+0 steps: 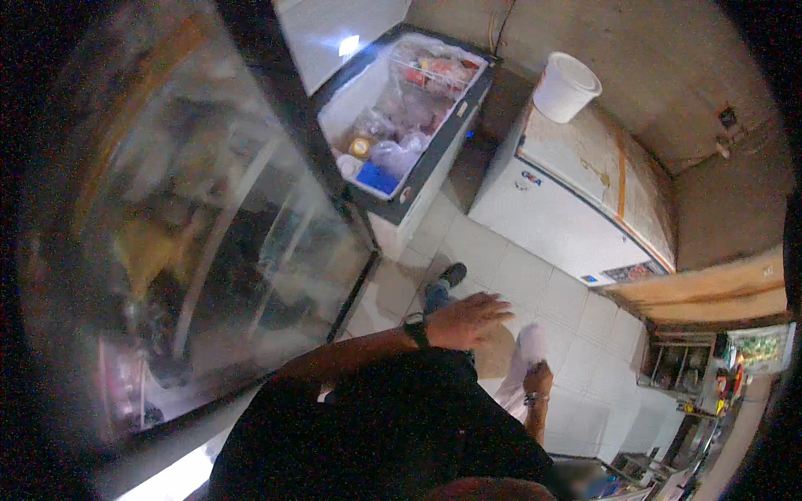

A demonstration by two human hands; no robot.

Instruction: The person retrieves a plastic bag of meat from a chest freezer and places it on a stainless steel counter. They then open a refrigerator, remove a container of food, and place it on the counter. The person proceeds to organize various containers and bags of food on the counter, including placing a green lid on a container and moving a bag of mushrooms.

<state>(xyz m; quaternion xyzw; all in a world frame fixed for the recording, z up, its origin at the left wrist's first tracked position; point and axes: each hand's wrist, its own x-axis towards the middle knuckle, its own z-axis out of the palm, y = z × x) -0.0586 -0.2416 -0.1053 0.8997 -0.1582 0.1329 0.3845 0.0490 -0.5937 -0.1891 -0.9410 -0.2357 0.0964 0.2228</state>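
Observation:
My left hand (pixel 468 320), with a dark watch at the wrist, is held out over the tiled floor, fingers spread, holding nothing. To its right, my right hand (pixel 537 378) is closed on a whitish cloth or bag (pixel 530 343), which hangs beside my body; its exact kind cannot be told. Ahead stands an open chest freezer (pixel 427 168) with its lid (pixel 332 37) raised. Inside lie clear plastic bags (pixel 391 156), a blue block-shaped item (pixel 377 178), a round yellow-topped item (pixel 359 148) and a wire basket (pixel 438 78) with reddish packs.
A closed white chest freezer (pixel 545 210) stands at the right, with a white plastic bucket (pixel 566 87) on its worn top. A large glass display case (pixel 250 250) runs along the left. Shelves with goods (pixel 683 363) stand at the lower right. The floor (pixel 526 269) is tiled.

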